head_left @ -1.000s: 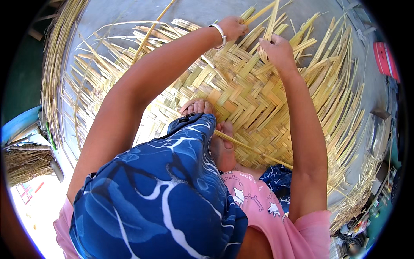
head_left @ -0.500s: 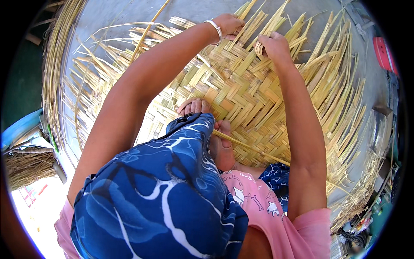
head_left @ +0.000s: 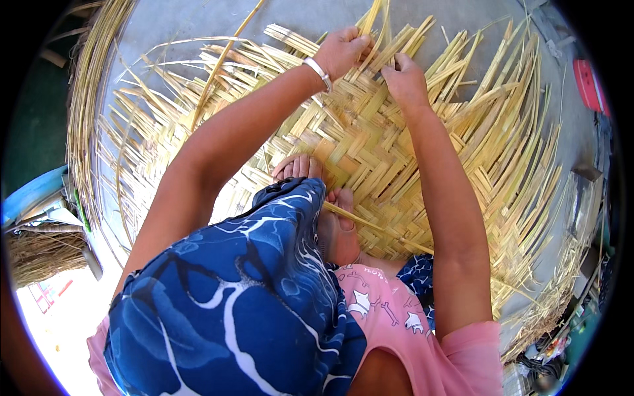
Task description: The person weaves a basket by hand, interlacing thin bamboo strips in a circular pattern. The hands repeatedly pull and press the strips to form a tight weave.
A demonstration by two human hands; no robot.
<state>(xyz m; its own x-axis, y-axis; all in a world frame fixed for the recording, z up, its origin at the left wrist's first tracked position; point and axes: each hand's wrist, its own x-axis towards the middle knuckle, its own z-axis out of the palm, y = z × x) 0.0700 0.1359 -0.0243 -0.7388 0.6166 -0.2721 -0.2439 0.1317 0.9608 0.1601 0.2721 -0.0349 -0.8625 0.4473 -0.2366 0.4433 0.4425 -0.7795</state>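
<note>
Blue patterned cloth [head_left: 244, 297] and a pink printed shirt [head_left: 383, 317] sit closest to the camera, with bare toes [head_left: 298, 166] resting on the woven bamboo mat [head_left: 370, 165]. The mat lies flat on a grey concrete floor [head_left: 198, 20], loose strips fanning out all round. Farther out, the left hand [head_left: 342, 51] is curled shut around upright strips [head_left: 370, 20] at the far edge. The right hand [head_left: 404, 78] pinches a strip just beside it. A small red rectangular thing [head_left: 590, 86] sits at the far right.

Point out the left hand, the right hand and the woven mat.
left hand [head_left: 340, 53], head view, back of the hand
right hand [head_left: 404, 80], head view, back of the hand
woven mat [head_left: 370, 158], head view, finished herringbone weave near its middle
</note>
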